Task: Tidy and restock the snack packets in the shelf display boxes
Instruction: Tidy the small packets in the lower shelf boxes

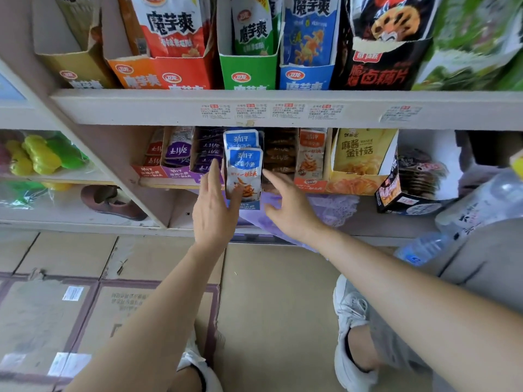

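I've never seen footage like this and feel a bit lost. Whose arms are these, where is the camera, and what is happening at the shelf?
There is no machine here. These are a person's two bare arms, filmed by one wide camera worn on their head, looking forward and down. That is why the shoes and cardboard cartons on the floor show below.

In front stands a shop shelf with open display boxes of snack packets. Both hands reach to its lower level, to a blue box holding blue packets. The left hand lies with straight fingers along that box's left side, its thumb on the front packet. The right hand is open, fingers spread, at the box's right side; whether it touches, I cannot tell.
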{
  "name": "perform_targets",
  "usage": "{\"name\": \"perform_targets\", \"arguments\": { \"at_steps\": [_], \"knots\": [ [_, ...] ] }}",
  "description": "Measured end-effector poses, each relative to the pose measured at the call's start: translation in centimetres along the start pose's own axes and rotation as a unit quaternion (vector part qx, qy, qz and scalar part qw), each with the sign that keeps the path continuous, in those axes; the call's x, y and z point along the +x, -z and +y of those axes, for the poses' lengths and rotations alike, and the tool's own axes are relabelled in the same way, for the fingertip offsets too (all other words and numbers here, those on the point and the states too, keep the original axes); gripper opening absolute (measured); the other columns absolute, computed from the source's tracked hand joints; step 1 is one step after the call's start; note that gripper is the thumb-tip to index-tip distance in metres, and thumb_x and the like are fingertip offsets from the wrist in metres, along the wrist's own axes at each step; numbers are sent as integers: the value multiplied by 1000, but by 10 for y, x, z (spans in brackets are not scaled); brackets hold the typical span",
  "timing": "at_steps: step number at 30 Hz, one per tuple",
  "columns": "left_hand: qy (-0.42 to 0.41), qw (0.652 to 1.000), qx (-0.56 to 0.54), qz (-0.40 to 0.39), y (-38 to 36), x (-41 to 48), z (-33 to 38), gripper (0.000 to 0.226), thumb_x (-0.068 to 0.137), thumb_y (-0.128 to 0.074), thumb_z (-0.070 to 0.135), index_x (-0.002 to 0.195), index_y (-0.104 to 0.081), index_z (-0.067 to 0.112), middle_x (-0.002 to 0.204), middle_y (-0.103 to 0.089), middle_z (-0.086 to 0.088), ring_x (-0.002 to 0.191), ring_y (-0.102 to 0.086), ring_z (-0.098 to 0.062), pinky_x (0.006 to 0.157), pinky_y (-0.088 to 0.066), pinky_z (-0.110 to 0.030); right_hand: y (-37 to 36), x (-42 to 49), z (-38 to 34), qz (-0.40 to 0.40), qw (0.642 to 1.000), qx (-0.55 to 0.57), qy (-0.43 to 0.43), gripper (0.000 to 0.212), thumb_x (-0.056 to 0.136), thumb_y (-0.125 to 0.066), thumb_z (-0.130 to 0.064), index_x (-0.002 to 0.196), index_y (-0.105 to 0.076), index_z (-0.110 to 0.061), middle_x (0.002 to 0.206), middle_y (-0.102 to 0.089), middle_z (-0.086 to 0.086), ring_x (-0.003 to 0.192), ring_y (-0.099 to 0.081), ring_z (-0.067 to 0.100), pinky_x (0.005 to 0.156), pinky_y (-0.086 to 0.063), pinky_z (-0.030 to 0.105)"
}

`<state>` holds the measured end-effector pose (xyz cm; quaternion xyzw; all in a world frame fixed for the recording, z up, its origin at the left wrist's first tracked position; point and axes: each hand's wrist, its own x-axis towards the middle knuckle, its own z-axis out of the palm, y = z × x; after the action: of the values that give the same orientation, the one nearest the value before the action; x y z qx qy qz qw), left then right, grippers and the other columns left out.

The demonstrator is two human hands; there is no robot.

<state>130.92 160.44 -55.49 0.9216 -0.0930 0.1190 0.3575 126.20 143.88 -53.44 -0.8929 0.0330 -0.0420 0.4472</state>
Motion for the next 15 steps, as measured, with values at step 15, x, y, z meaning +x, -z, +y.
{"name": "perform_targets", "arguments": {
  "at_steps": [15],
  "knots": [
    [-180,959,214,-55,-17,17,3,52,92,-70,11,142,-59,22,154,-46,-18,111,-65,-43,67,-56,-46,34,-23,49,-53,930,-358,56,67,88,-62,-30,151,-41,-21,168,-6,5,155,-2,25,119,-25,49]
  ]
}}
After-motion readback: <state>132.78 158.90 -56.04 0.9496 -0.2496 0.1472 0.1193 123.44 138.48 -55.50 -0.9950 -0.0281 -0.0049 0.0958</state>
